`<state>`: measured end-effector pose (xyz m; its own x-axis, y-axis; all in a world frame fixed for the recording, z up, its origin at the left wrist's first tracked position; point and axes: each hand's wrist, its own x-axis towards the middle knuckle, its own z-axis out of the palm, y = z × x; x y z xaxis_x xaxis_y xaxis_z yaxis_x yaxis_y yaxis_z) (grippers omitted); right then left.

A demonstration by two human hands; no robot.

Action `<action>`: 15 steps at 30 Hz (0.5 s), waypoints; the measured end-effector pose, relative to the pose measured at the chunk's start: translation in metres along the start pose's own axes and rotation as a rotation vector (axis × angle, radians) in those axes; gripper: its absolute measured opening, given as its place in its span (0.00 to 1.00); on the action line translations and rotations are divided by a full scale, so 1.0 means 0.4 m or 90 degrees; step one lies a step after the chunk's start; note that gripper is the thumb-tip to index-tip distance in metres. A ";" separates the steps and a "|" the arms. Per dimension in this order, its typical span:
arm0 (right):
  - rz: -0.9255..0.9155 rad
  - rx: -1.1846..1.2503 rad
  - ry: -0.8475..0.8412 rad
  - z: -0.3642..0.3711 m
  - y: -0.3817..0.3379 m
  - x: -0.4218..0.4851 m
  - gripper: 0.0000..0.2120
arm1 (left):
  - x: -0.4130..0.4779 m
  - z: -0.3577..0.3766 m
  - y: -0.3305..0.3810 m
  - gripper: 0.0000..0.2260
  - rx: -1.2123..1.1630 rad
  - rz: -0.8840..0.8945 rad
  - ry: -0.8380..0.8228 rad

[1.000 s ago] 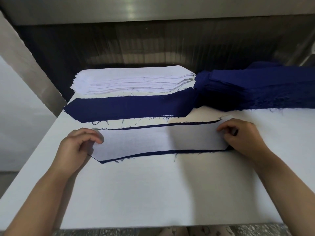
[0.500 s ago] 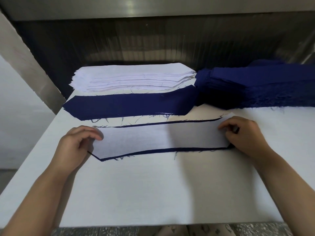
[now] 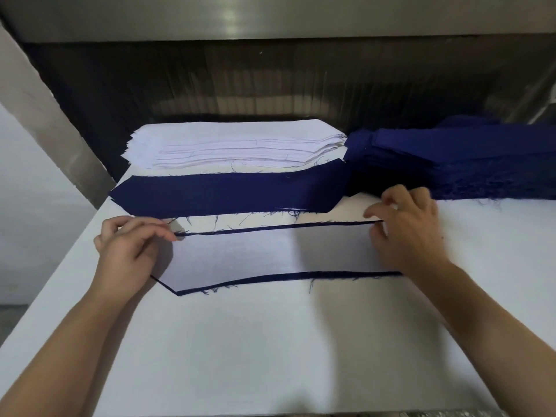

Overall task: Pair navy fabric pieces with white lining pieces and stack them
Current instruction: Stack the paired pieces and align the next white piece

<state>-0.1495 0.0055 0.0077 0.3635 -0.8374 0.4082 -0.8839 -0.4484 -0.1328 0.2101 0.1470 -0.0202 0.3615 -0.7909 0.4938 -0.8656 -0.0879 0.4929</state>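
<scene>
A white lining piece [image 3: 270, 254] lies on a navy fabric piece [image 3: 270, 276] in the middle of the white table [image 3: 270, 350]; only thin navy edges show around it. My left hand [image 3: 129, 251] has curled fingers and pinches the pair's left end. My right hand [image 3: 406, 233] hovers blurred over the right end, fingers loosely bent and holding nothing. Just behind lies a single navy piece [image 3: 225, 194] on top of a paired stack. Further back sit a stack of white lining pieces [image 3: 234, 145] and, to the right, a pile of navy pieces [image 3: 451, 158].
A slanted metal frame post [image 3: 45, 121] stands at the left, and a dark ribbed wall [image 3: 270, 79] closes the back under a metal shelf. The table's left edge drops off beside my left forearm.
My right hand has lifted off the right end of the pair and moved slightly up and back, its fingers loosening. My left hand stays at the left end.
</scene>
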 end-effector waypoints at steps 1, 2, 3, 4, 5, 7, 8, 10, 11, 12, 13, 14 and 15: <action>-0.022 0.020 -0.016 0.004 -0.021 0.018 0.09 | 0.014 0.002 -0.002 0.21 0.000 -0.009 0.006; -0.044 0.041 -0.026 0.010 -0.040 0.041 0.09 | 0.030 0.005 -0.005 0.18 0.003 -0.016 0.009; -0.068 0.062 -0.028 0.017 -0.056 0.068 0.10 | 0.049 0.008 -0.008 0.16 0.004 -0.023 0.008; -0.091 0.080 -0.031 0.026 -0.072 0.098 0.12 | 0.070 0.013 -0.011 0.15 0.006 -0.033 0.004; -0.112 0.094 -0.043 0.037 -0.089 0.131 0.14 | 0.091 0.019 -0.013 0.13 0.009 -0.046 -0.001; -0.133 0.117 -0.087 0.063 -0.121 0.198 0.19 | 0.134 0.037 -0.021 0.11 0.029 -0.074 -0.011; -0.129 0.131 -0.109 0.078 -0.135 0.233 0.21 | 0.157 0.045 -0.027 0.09 0.043 -0.086 -0.016; -0.097 0.133 -0.145 0.108 -0.156 0.301 0.24 | 0.210 0.060 -0.039 0.09 0.069 -0.106 -0.019; -0.078 0.117 -0.160 0.121 -0.161 0.331 0.26 | 0.236 0.062 -0.043 0.09 0.076 -0.121 -0.014; -0.063 0.092 -0.170 0.134 -0.165 0.361 0.26 | 0.265 0.063 -0.046 0.11 0.080 -0.139 -0.006; -0.058 0.057 -0.171 0.147 -0.167 0.388 0.26 | 0.291 0.063 -0.049 0.12 0.084 -0.154 0.000; -0.062 0.017 -0.167 0.159 -0.171 0.414 0.26 | 0.316 0.062 -0.053 0.14 0.094 -0.159 0.001; -0.070 -0.025 -0.167 0.171 -0.175 0.436 0.26 | 0.339 0.062 -0.057 0.15 0.111 -0.150 -0.007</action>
<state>-0.0044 -0.1305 0.0265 0.5168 -0.8389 0.1706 -0.8438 -0.5329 -0.0642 0.2702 0.0267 0.0179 0.5561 -0.7433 0.3719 -0.8054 -0.3714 0.4620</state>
